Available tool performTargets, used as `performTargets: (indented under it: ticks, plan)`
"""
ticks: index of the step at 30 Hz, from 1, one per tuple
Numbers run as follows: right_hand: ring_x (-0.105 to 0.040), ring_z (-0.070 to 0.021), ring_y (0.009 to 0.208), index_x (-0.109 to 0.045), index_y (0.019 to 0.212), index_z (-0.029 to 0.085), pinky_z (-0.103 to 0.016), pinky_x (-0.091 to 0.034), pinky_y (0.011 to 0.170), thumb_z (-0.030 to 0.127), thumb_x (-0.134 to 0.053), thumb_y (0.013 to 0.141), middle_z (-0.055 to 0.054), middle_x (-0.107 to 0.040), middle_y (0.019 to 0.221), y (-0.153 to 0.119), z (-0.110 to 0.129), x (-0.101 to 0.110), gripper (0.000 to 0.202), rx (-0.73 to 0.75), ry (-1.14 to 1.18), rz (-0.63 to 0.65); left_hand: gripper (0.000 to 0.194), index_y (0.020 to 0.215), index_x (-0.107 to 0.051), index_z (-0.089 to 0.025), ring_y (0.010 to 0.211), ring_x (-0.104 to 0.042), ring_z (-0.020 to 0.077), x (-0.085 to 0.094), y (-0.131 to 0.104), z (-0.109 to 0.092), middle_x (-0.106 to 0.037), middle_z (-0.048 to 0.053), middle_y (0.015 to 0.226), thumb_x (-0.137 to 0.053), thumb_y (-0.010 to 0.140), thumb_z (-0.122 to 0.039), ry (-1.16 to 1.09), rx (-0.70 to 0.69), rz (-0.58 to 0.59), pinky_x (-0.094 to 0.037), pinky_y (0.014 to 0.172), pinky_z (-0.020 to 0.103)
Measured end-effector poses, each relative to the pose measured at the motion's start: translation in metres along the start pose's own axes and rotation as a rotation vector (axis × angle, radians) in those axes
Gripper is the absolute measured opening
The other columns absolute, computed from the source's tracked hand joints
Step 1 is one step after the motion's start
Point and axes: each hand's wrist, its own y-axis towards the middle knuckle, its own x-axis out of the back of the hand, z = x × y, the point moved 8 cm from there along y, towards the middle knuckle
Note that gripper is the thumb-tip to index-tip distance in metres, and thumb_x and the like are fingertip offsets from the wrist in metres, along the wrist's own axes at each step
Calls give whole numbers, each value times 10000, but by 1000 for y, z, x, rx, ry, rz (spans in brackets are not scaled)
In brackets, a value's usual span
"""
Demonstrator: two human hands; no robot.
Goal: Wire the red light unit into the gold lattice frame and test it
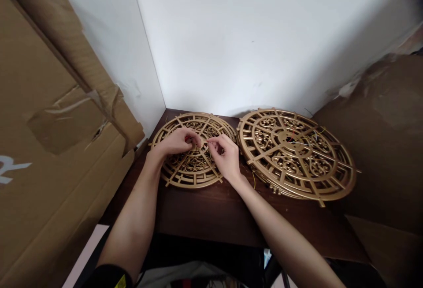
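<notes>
I am looking down at a dark wooden table (211, 217) running across the lower middle of the frame. My left hand (176, 142) is resting on a gold openwork disc (194, 151) lying flat just left of centre, fingers curled together over its hub. My right hand (226, 155) is meeting it from the right, thumb and forefinger pinching something thin at the hub; it is too small for me to tell what. Something red is showing under the left fingers. Right of centre, a stack of gold discs (297, 153) is sitting just beside the first disc, with thin coloured wires (309, 138) trailing from its middle. A cardboard box (49, 147) is filling the left side of the frame.
</notes>
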Motion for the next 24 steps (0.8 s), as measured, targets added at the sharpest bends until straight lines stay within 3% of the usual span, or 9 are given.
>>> performTargets:
  ticks: [6, 15, 24]
  plan:
    - [-524, -129, 653, -686, 884, 192, -261, -431, 607, 163, -529, 863, -12, -581, 753, 1, -1, 6, 160, -53, 15, -62, 241, 761, -755, -184, 656, -545, 118, 1, 1, 3, -678, 17, 747, -556, 668, -84, 44, -8, -29, -418, 636, 250]
    - [-564, -146, 736, -643, 883, 203, -279, -460, 668, 192, -509, 886, -25, -620, 826, 1, 1, 9, 134, -16, 14, -109, 111, 771, -737, -172, 750, -628, 154, 2, 3, 11, -717, 35, 784, -646, 718, -205, 55, 18, -78, -458, 738, 280]
    - [-574, -147, 761, -634, 890, 201, -276, -463, 680, 193, -503, 895, -31, -624, 856, 1, 0, 9, 131, -13, 6, -97, 143, 755, -747, -181, 715, -593, 137, 4, 3, 3, -674, 24, 758, -605, 753, -171, 144, -31, -89, -445, 722, 265]
